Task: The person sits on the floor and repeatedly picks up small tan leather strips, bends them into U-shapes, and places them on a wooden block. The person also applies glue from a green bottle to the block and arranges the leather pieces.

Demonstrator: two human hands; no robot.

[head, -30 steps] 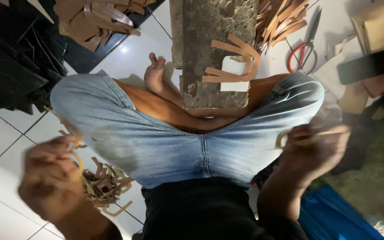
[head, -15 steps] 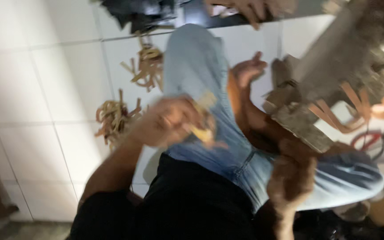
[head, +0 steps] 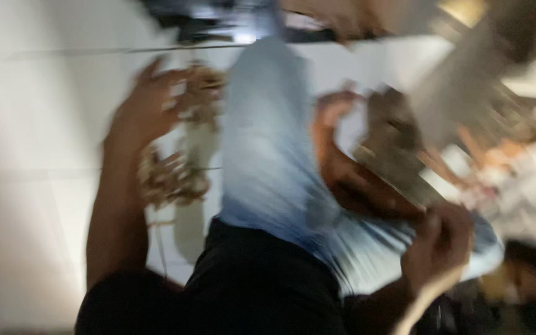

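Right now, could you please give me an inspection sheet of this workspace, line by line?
Surface: white tiled floor; the person sits on it with legs crossed, in light blue jeans. The picture is badly blurred.
Job's things: tan strips in two loose piles on the tiles beside the left knee; a grey slab lies ahead of the legs with more strips on it.
Clutter: pale scraps at the right edge, too blurred to name.
Grip: left hand is spread open over the upper pile; contact cannot be judged. Right hand is curled by the right knee; contents cannot be told.
Cables: nothing seen.
Surroundings: dark material along the top edge.
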